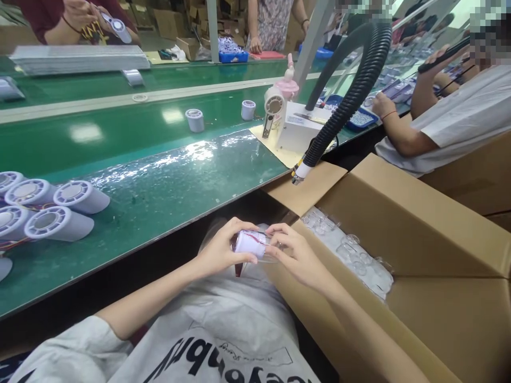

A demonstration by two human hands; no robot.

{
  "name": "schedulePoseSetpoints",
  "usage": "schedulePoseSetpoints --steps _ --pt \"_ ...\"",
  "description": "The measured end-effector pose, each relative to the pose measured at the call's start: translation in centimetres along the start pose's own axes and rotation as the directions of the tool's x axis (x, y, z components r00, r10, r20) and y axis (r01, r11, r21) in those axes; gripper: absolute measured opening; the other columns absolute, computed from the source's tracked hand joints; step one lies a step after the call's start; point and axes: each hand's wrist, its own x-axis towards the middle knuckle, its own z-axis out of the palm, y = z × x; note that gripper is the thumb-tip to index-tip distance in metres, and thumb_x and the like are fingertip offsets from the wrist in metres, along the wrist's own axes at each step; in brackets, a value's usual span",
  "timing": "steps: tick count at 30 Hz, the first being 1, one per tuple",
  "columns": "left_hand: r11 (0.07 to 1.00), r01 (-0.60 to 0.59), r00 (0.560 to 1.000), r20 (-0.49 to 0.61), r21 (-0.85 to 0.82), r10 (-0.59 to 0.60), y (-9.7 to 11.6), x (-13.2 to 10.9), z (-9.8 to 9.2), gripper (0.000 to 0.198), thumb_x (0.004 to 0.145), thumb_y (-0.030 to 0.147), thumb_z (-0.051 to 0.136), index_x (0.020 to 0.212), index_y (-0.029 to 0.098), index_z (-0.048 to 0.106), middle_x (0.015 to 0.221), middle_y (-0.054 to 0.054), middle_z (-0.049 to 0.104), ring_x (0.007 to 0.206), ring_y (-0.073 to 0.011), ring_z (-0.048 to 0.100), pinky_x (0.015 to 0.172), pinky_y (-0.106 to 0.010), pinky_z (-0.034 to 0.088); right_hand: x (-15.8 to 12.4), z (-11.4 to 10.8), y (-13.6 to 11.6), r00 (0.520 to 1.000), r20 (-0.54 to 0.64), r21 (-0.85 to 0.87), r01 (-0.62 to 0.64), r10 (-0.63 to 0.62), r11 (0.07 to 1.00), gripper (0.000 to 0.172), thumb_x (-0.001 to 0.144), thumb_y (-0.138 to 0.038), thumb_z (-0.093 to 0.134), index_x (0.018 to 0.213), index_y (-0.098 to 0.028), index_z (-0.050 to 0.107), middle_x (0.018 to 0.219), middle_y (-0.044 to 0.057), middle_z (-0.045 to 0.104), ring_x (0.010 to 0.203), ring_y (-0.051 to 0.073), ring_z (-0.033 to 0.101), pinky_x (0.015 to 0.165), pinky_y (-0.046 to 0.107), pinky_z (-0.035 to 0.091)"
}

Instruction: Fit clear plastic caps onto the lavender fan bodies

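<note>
My left hand (221, 249) and my right hand (293, 254) meet over my lap, below the bench edge. Both are closed round a small white cylinder (251, 244) with thin red wires across it. The left fingers wrap its left end. The right fingertips pinch its right end, where a clear plastic piece (274, 250) shows. An open cardboard box (419, 234) stands just to the right of my hands, with several clear plastic pieces (351, 255) inside it.
Several white cylinders (59, 210) lie at the left on the green bench (167, 186). Two more (195, 120) stand farther back. A black corrugated hose (351, 90) hangs over a white machine (297, 125). Other people work at the right and far side.
</note>
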Motion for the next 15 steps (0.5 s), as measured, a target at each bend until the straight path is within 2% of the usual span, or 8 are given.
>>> schedulePoseSetpoints --steps 2,4,7,9,11,13,14,15 --pt "0.995 -0.087 0.996 -0.009 0.051 0.088 -0.7 -0.1 0.3 0.063 0.060 0.049 0.083 0.114 0.024 0.065 0.103 -0.006 0.052 0.095 -0.0210 0.056 0.083 -0.036 0.050 0.1 0.1 -0.1 0.998 -0.048 0.098 -0.043 0.048 0.994 0.028 0.088 -0.037 0.059 0.067 -0.019 0.061 0.107 0.007 0.055 0.095 0.020 0.058 0.074 0.032 0.048" --pt "0.980 -0.162 0.987 0.018 0.113 0.161 -1.0 0.0 0.3 0.062 0.061 0.048 0.082 0.116 0.024 0.066 0.111 -0.009 0.052 0.106 -0.0246 0.055 0.094 -0.041 0.048 0.2 0.1 0.0 0.993 -0.086 0.195 -0.061 0.079 0.979 0.030 0.082 -0.036 0.065 0.059 -0.018 0.058 0.103 0.007 0.058 0.093 0.020 0.059 0.074 0.032 0.048" --pt "0.981 -0.181 0.978 0.117 0.075 0.171 -0.6 0.3 -0.2 0.068 0.064 0.044 0.082 0.125 0.025 0.061 0.125 -0.012 0.055 0.118 -0.0281 0.054 0.102 -0.045 0.043 0.5 -0.1 0.3 0.982 -0.119 0.341 -0.098 0.146 0.935 0.031 0.075 -0.035 0.071 0.053 -0.018 0.057 0.099 0.007 0.063 0.092 0.021 0.061 0.075 0.032 0.048" --pt "0.992 -0.122 0.974 0.187 -0.029 0.125 -0.1 0.3 -0.4 0.069 0.065 0.040 0.082 0.128 0.026 0.058 0.126 -0.011 0.059 0.116 -0.0274 0.057 0.100 -0.043 0.046 0.6 -0.3 0.5 0.972 -0.116 0.440 -0.135 0.205 0.888 0.030 0.073 -0.037 0.074 0.054 -0.018 0.060 0.099 0.007 0.066 0.089 0.021 0.063 0.071 0.031 0.050" --pt "0.987 -0.017 0.975 0.217 -0.162 0.052 0.4 0.2 -0.5 0.065 0.068 0.034 0.081 0.128 0.026 0.058 0.126 -0.010 0.061 0.113 -0.0257 0.060 0.096 -0.040 0.050 0.5 -0.4 0.6 0.973 -0.096 0.512 -0.131 0.208 0.849 0.029 0.074 -0.041 0.073 0.058 -0.019 0.065 0.101 0.008 0.069 0.092 0.022 0.065 0.070 0.032 0.053" --pt "0.946 0.102 0.977 0.210 -0.307 -0.038 0.8 -0.1 -0.4 0.063 0.070 0.029 0.080 0.128 0.026 0.057 0.129 -0.011 0.059 0.111 -0.0243 0.062 0.092 -0.037 0.052 0.3 -0.4 0.7 0.992 -0.082 0.492 -0.043 0.095 0.870 0.020 0.072 -0.041 0.077 0.072 -0.021 0.071 0.110 0.008 0.070 0.105 0.026 0.064 0.080 0.037 0.055" --pt "0.915 0.153 0.976 0.200 -0.374 -0.081 0.9 -0.3 -0.3 0.063 0.071 0.028 0.079 0.129 0.025 0.056 0.130 -0.011 0.058 0.111 -0.0237 0.062 0.092 -0.036 0.052 0.0 -0.4 0.7 0.996 -0.084 0.422 0.029 0.007 0.906 0.021 0.070 -0.038 0.080 0.083 -0.023 0.073 0.117 0.008 0.068 0.113 0.028 0.061 0.089 0.040 0.054" --pt "0.882 0.193 0.974 0.194 -0.429 -0.119 1.0 -0.5 -0.3 0.063 0.071 0.027 0.079 0.129 0.025 0.054 0.131 -0.011 0.058 0.110 -0.0233 0.063 0.092 -0.036 0.053 -0.2 -0.3 0.8 0.993 -0.085 0.316 0.110 -0.087 0.942 0.028 0.069 -0.034 0.082 0.095 -0.025 0.073 0.124 0.008 0.066 0.119 0.028 0.058 0.097 0.043 0.050"
